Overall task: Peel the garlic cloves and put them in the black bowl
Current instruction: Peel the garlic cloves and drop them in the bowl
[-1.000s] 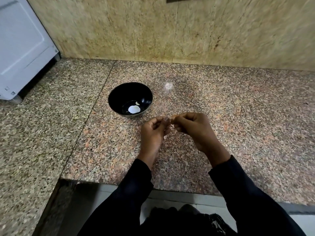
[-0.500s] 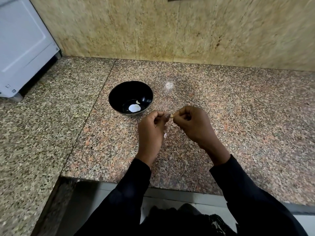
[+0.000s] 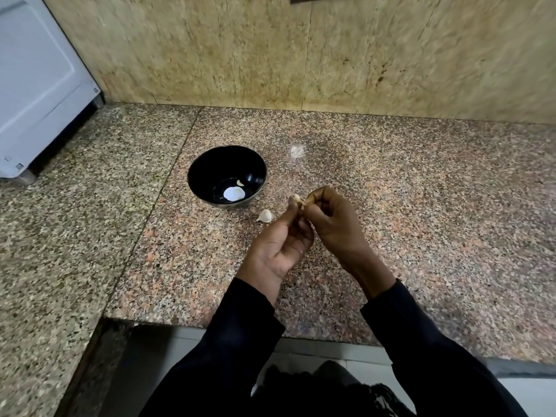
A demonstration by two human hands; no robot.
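The black bowl [image 3: 204, 170] stands on the granite counter with one small peeled clove [image 3: 240, 183] inside, next to a bright white reflection. A garlic clove [image 3: 297, 198] is pinched between the fingertips of both hands, just right of the bowl. My left hand [image 3: 279, 245] holds it from below, palm turned up. My right hand [image 3: 334, 221] pinches it from the right with curled fingers. Another unpeeled garlic clove [image 3: 265, 216] lies on the counter between the bowl and my left hand.
The granite counter [image 3: 421, 206] runs to a stone wall behind. A white appliance [image 3: 36, 85] stands at the far left. A pale smudge [image 3: 297, 151] marks the counter behind the hands. The counter's front edge is near my forearms.
My left hand has turned palm up and shifted, uncovering a loose clove on the counter. Both hands have stayed together on the held clove.
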